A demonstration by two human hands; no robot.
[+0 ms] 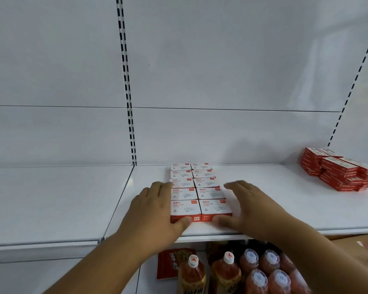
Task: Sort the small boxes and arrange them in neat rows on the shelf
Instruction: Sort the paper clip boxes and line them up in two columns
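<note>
Several small white and red paper clip boxes (200, 187) stand in two neat rows running from the front to the back of the white shelf (274, 198). My left hand (155, 206) presses flat against the left side of the rows, its thumb on the red front of the nearest left box. My right hand (244, 206) lies against the right side, fingers straight, thumb on the front of the nearest right box. A loose pile of red boxes (338, 169) sits at the shelf's far right, against the back panel.
A slotted upright (128, 92) splits the back panel, and another shelf section (51, 198) lies to the left. Below the shelf edge stand several bottles with white caps (251, 272) and a red packet (172, 263). A brown carton (365, 247) shows at bottom right.
</note>
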